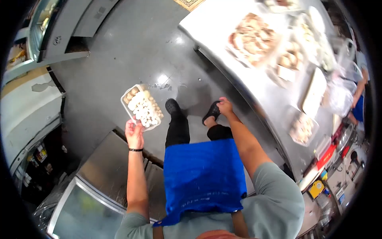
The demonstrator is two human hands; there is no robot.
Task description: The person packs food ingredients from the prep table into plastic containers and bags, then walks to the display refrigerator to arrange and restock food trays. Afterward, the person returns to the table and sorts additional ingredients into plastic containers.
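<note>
My left hand (134, 136) grips the near edge of a clear plastic container (124, 102), held out over the floor. Inside it lie rows of small rounded food pieces (143, 106), white in the middle, tan and brown along the sides. Their exact kind is hard to tell. To the right, my right hand (225, 106) hangs above a black shoe, its fingers curled in. I see nothing in that hand, and it is apart from the metal table (254, 95).
On the table stand a tray of brownish food (254, 38), several smaller containers, plastic bags (340, 93) and a tub of pale pieces (303, 129). A glass-topped chest (87, 211) is at lower left; shelving lines the left side. Another person's arm (361, 89) shows at far right.
</note>
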